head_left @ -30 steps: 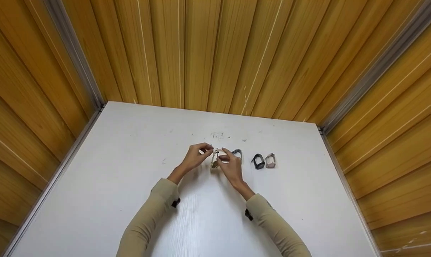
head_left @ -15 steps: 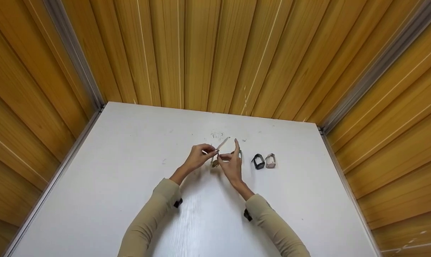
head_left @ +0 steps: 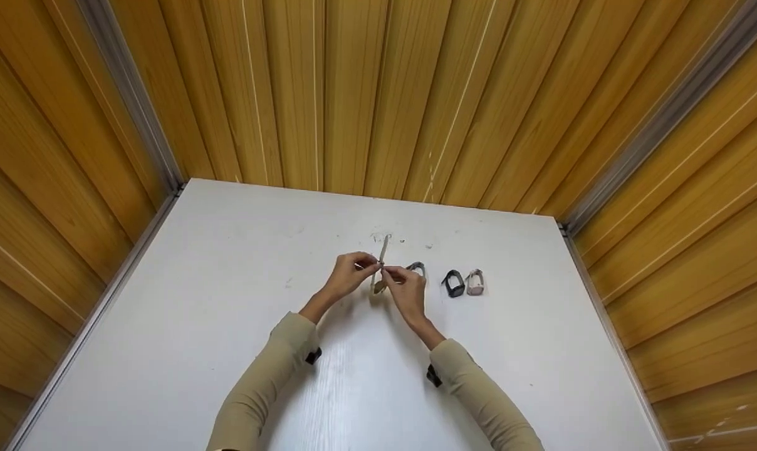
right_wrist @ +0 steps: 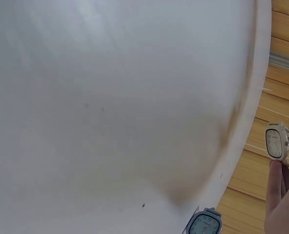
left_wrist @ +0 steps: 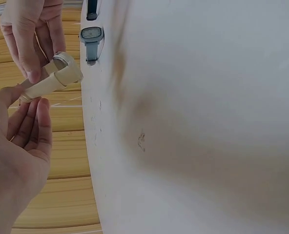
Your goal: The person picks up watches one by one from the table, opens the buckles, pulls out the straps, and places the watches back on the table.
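Observation:
A cream wristwatch point(left_wrist: 70, 73) is held up above the table between both hands, its strap looped. My left hand point(head_left: 353, 272) pinches the strap between thumb and fingers. From the other side, the fingertips of my right hand point(head_left: 407, 289) pinch the strap close to the left fingertips. One strap end point(head_left: 385, 248) sticks up past the fingers in the head view. The square dial point(right_wrist: 274, 143) faces the right wrist camera, while the buckle area is hidden by the fingers. A blue-grey watch point(left_wrist: 92, 39) lies on the table just beyond my right hand.
A black watch point(head_left: 455, 284) and a pale pink watch point(head_left: 475, 283) rest side by side to the right, straps closed into loops. Dark scuff marks point(head_left: 381, 237) spot the white table point(head_left: 259, 250). Wood-patterned walls point(head_left: 353, 94) stand around its back and sides.
The strap end has swung from behind my right fingers to nearly upright. My right index finger straightened away half a second ago and is now back at the strap. My left fingertips moved slightly right.

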Motion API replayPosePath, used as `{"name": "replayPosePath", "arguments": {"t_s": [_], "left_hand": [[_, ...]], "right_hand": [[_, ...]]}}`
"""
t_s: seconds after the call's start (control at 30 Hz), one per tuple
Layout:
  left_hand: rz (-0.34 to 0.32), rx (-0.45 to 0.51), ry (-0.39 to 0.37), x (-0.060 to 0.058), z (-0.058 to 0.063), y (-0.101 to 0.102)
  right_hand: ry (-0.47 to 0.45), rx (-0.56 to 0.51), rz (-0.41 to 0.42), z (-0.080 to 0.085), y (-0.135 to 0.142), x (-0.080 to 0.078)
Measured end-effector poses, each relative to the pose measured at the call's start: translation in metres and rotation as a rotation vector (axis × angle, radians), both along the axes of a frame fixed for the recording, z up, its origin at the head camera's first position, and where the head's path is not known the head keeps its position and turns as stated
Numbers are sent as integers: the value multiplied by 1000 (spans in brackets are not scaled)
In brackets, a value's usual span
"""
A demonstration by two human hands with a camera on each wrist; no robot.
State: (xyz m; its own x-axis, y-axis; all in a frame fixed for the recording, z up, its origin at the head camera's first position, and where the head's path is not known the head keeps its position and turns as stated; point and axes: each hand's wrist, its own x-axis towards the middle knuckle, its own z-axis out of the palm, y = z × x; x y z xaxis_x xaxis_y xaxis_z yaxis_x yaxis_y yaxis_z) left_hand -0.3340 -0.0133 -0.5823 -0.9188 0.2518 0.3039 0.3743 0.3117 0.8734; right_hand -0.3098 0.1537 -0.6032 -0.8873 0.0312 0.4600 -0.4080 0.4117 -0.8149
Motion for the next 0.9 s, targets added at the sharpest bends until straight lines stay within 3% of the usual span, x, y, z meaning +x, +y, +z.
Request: {"name": "replayPosePath", "arguments": {"t_s": [0.27,0.53,0.9], "left_hand": [[29,-3,20,1,0,-1],[64,54,20,1,-4,1],[60,89,-71,1,-9,3]], "right_hand": [[47,13,-38,-1,-3,-2],[64,52,-27,-1,0,-1],[116,106,-35,-3,2,-1]]}}
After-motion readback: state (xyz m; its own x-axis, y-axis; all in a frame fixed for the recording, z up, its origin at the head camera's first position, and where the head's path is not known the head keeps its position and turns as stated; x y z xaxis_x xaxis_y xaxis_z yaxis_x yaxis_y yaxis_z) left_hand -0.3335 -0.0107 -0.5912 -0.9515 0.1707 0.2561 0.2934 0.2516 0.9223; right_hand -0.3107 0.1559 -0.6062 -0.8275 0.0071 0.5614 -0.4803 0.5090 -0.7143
